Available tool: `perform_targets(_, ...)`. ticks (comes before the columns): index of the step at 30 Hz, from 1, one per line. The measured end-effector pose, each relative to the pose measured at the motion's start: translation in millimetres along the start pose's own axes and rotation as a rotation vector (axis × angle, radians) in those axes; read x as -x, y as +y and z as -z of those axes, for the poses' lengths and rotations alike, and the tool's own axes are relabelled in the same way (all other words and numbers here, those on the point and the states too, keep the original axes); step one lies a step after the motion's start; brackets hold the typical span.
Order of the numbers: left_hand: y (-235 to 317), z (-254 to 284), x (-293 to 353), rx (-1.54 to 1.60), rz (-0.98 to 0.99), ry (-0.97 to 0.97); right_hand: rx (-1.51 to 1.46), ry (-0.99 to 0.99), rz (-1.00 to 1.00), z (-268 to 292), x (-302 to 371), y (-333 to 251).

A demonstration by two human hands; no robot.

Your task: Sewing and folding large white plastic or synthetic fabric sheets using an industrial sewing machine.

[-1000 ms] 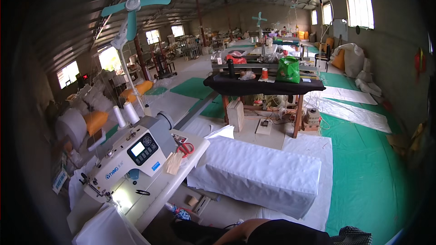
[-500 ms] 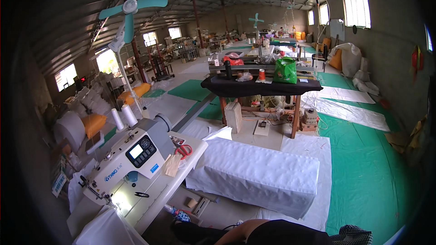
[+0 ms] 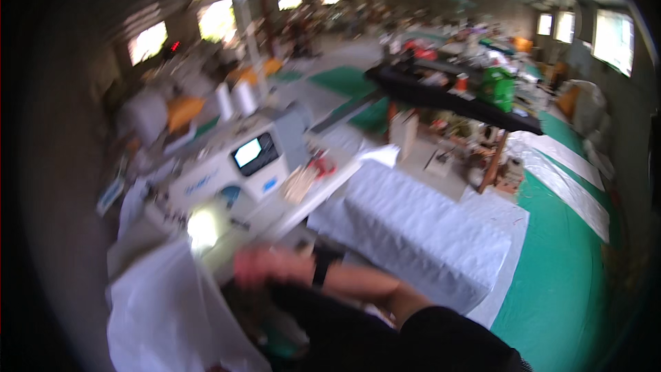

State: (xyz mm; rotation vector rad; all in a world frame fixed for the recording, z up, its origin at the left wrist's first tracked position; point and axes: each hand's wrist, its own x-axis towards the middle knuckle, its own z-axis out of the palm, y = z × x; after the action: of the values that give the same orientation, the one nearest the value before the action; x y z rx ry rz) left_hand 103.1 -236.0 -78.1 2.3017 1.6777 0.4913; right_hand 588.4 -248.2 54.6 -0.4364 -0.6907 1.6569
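Observation:
My right hand [image 3: 268, 266], smeared by motion, reaches in front of the sewing machine table with a black band [image 3: 321, 269] at its wrist. Its fingers cannot be made out, nor whether they hold anything. White cloth [image 3: 162, 303] hangs down over the near left side, leading up to the lit needle area of the white sewing machine [image 3: 224, 176]. At the lower edge, a small reddish patch beside the cloth may be part of my left hand; the rest of it is hidden. Red-handled scissors [image 3: 321, 167] lie on the tabletop, right of the machine.
A long stack of white fabric [image 3: 427, 220] lies right of the machine. Behind it stands a table with a black cover [image 3: 454, 100] and a green bag [image 3: 498, 88]. Green sheeting [image 3: 551, 289] covers the floor at right. Two white thread cones [image 3: 234, 98] stand behind the machine.
The view has swung, so the scene sits farther right and tilts. My right forearm and hand have come into view, reaching left. More of the white cloth shows at the near left.

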Motion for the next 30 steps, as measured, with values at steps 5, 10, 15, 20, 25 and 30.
perform_targets(5,63.9,52.4,16.2,-0.108,-0.03,0.357,-0.326,0.149,0.655,-58.2,25.3,-188.4)
perform_targets(10,121.0,90.8,7.6,0.084,-0.081,0.378,-0.505,0.013,0.745,-115.0,57.1,-231.3)
perform_targets(15,166.6,109.6,-12.1,0.146,-0.282,0.38,-0.703,-0.42,0.853,-149.6,75.8,-225.1)
perform_targets(20,233.5,134.3,-34.8,0.265,-0.547,0.349,-0.798,-0.608,0.825,-180.5,88.3,-208.9)
perform_targets(25,312.0,161.8,-51.3,0.472,-0.666,0.092,-0.823,-0.68,0.81,-209.7,95.2,-194.5)
perform_targets(30,401.5,175.0,-62.4,0.835,-0.949,-0.143,-0.958,-0.824,0.78,-233.7,106.6,-174.9)
